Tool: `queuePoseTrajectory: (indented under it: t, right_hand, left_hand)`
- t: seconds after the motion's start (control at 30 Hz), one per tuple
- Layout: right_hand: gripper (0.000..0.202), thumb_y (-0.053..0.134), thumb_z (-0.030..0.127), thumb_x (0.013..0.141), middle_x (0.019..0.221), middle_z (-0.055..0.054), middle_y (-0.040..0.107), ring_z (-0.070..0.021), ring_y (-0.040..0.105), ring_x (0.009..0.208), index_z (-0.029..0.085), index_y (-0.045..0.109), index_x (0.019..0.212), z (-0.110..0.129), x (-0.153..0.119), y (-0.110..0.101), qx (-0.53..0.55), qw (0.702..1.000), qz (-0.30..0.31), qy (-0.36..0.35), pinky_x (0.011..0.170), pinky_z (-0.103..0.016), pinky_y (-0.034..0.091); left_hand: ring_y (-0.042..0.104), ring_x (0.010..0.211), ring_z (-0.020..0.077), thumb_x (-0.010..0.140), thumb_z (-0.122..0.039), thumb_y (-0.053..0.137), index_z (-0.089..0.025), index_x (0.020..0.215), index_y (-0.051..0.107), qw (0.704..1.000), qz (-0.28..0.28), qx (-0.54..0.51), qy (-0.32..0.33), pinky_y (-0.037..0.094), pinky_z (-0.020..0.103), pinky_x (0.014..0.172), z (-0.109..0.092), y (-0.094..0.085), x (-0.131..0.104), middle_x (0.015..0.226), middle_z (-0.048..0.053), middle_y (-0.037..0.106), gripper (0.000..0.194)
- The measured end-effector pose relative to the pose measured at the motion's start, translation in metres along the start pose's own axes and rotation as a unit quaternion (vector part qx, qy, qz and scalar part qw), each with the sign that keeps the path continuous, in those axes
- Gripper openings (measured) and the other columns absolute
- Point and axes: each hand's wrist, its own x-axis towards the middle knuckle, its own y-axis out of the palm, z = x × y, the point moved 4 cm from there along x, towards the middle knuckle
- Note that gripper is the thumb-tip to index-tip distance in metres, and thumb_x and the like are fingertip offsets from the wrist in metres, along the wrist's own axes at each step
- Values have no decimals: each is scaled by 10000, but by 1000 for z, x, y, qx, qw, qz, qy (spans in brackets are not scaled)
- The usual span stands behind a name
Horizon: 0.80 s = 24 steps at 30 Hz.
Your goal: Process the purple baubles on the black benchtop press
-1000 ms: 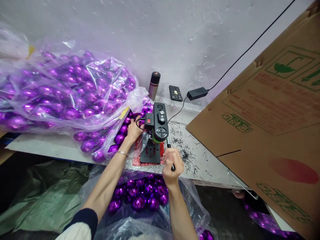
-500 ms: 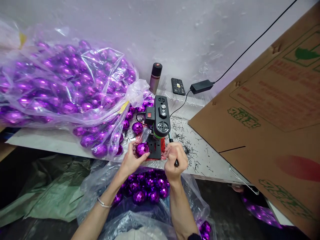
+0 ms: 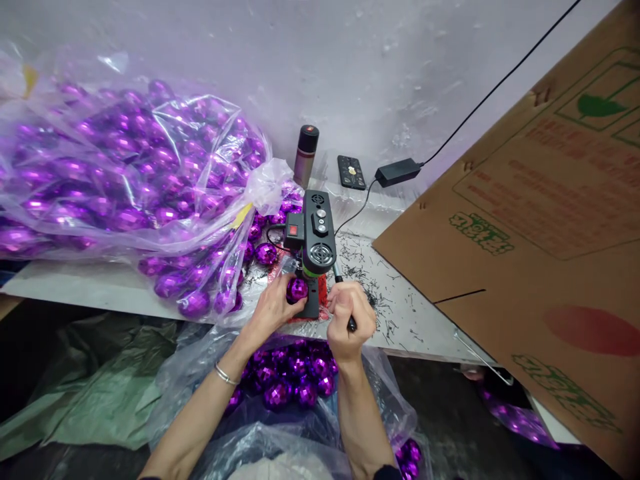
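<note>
Between the thumb and fingers of my left hand (image 3: pixel 273 308) is a shiny purple faceted ball (image 3: pixel 297 290). It sits over the black base plate (image 3: pixel 312 303) of a small bench drill press (image 3: pixel 319 230), just below the machine's head. Whether the ball touches the tool is hidden. My right hand (image 3: pixel 351 313) is wrapped around the black-gripped lever (image 3: pixel 352 325) on the machine's right side. More purple balls (image 3: pixel 266 253) lie loose on the table left of the machine.
A large clear bag of purple balls (image 3: pixel 125 167) fills the left. Below the table edge, another plastic bag holds balls (image 3: pixel 277 393). Behind stand a spray can (image 3: pixel 306 157), a phone (image 3: pixel 351 172) and a power adapter (image 3: pixel 399 172). A cardboard box (image 3: pixel 525 233) leans at right; dark shavings (image 3: pixel 367 273) litter the table.
My left hand has carried the purple ball right and slightly up, from beside the base plate to under the machine's head. My right hand stays on the lever. The view has shifted slightly.
</note>
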Motion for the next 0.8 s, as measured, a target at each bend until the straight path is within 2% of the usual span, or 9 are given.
queuePoseTrajectory:
  t: [0.13,0.33,0.57,0.7,0.8]
  right_hand:
    - [336,466,95,1039,669,24,554,-129,573,643,231,516,736,0,0,0,2,1000,4,3,598,-295,438]
    - [337,467,96,1046,666,26,540,-127,567,641,233,507,740,-1,-1,0,0,1000,6,2,604,-291,446]
    - [329,473,87,1039,666,24,551,-133,582,650,230,526,748,-1,-4,0,12,1000,6,6,607,-285,458]
    - [328,470,83,1041,658,29,537,-132,579,659,230,519,752,-2,-6,0,15,1000,1,6,609,-275,457]
    - [326,466,78,1042,659,31,532,-130,581,668,232,511,758,-2,-6,0,16,1000,3,4,608,-266,461]
  left_hand:
    - [772,1078,326,832,-388,853,-215,1291,688,1000,6,8,-6,627,435,960,0,2,8,1167,104,787,518]
    - [749,1148,312,834,-382,866,-232,1313,690,998,-47,-31,-7,619,440,1019,7,7,6,1204,82,771,532]
    - [731,1131,327,805,-380,895,-233,1287,724,1000,-22,10,14,616,446,1007,6,3,10,1186,102,730,532]
    - [726,1099,337,809,-422,906,-241,1287,728,1000,-5,14,28,597,473,999,6,13,11,1125,97,743,541]
    - [712,1175,355,828,-453,899,-233,1332,706,999,-26,-1,30,569,498,1050,9,23,7,1221,116,753,583]
